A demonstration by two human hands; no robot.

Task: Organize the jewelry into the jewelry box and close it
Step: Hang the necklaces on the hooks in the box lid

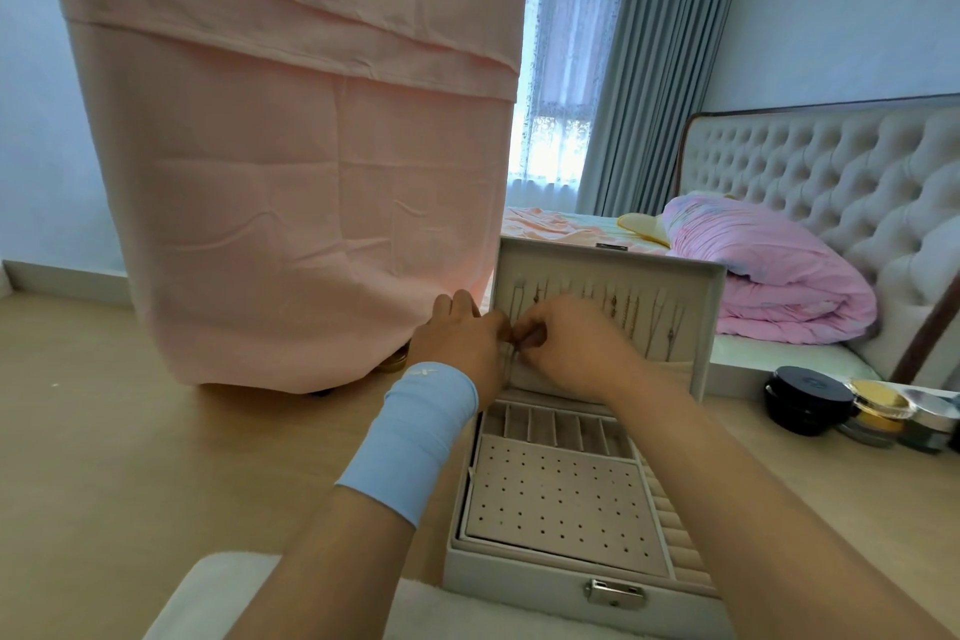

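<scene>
Our hands meet at the raised lid of the open jewelry box (582, 582) on the wooden table (104, 457).

We cannot make out what our left hand (460, 340) and right hand (571, 346) pinch between curled fingers; they hide the lid's lower-left corner. Necklaces (631, 314) hang blurred inside the lid. A pink cloth (291, 146) drapes just left; dark round containers (808, 400) sit right, partly cut off.

A light wooden tabletop (130, 457) is seen, bare over most of its left part. An open white jewelry box (571, 582) is set on it near the front edge, lid raised. A black round case (808, 398) and a gold-lidded jar (878, 405) are placed together at the far right. A pink cloth (291, 172) is draped down onto the surface at the rear left.
</scene>
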